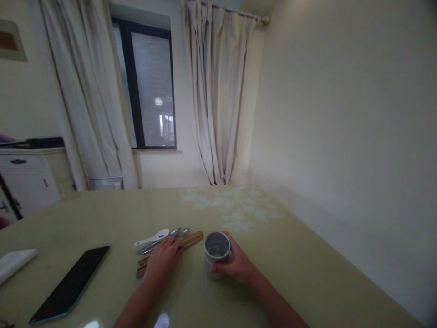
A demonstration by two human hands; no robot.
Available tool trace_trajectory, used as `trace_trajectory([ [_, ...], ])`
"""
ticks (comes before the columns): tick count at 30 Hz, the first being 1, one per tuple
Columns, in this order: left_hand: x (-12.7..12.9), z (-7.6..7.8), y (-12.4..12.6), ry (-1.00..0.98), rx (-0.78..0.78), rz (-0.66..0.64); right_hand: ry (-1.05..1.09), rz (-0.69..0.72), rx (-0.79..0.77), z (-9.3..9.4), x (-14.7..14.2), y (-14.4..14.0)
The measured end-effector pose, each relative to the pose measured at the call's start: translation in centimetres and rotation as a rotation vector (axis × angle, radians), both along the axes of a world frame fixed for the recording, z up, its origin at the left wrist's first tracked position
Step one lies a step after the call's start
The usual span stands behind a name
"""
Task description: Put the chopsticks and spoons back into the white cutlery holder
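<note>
Forearms are reaching in over the near table edge (191, 314). A small grey perforated cylindrical holder (217, 249), likely light, rigid and smooth-sided, is being gripped round its wall by the right hand (237, 266), fingers wrapped. A bundle of brown wooden chopsticks (191, 239), stiff, apt to roll, is being pressed under the left hand (163, 260), fingers flat. Open room is lying towards the far edge.

Chopsticks (191, 238) partly covered by left hand (163, 260); spoon (160, 244) handles tucked under its fingertips; cup (217, 248) lower wall hidden behind right hand (237, 266); specks inside too small to tell; napkin (13, 262) and phone (70, 284) cropped by frame edges.
</note>
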State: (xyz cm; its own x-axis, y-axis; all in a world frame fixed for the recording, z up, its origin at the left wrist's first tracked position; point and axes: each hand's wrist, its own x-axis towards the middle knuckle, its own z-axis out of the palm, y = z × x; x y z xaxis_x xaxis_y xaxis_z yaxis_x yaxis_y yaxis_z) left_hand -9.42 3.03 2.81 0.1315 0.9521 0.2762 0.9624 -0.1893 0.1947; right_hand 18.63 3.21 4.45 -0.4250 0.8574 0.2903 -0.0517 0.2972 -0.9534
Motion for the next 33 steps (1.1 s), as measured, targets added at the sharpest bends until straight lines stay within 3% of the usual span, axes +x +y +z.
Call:
trace_trajectory([
  [8, 0.1, 0.2, -0.2, -0.103, -0.046, -0.08, 0.007, 0.083, 0.031, 0.4, 0.1, -0.4],
  [13, 0.4, -0.2, -0.1, -0.131, -0.031, -0.024, 0.002, 0.113, 0.031, 0.8, 0.6, -0.6],
  [15, 0.8, 0.3, -0.2, -0.167, 0.037, -0.005, 0.015, 0.07, 0.063, 0.9, 0.8, -0.5],
  [19, 2.4, 1.7, -1.4, -0.358, 0.319, 0.034, -0.012, -0.185, 0.254, 2.0, 1.0, -1.0],
  [22, 4.1, 2.6, -3.0, -0.385, 0.644, -0.18, -0.088, -0.302, 0.479, 3.4, 0.8, -2.1],
  [25, 5.6, 3.1, -4.6, -0.33, 0.777, -0.476, -0.127, -0.308, 0.641, 4.4, 0.2, -3.4],
  [28, 6.7, 3.3, -5.5, -0.377, 0.735, -0.573, -0.048, -0.281, 0.632, 4.9, -0.5, -4.1],
  [30, 7.1, 3.1, -5.8, -0.471, 0.666, -0.516, 0.068, -0.292, 0.514, 4.9, -0.6, -4.0],
  [33, 7.8, 2.4, -5.8, -0.72, 0.482, -0.354, 0.304, -0.466, 0.319, 4.8, 0.1, -2.7],
])
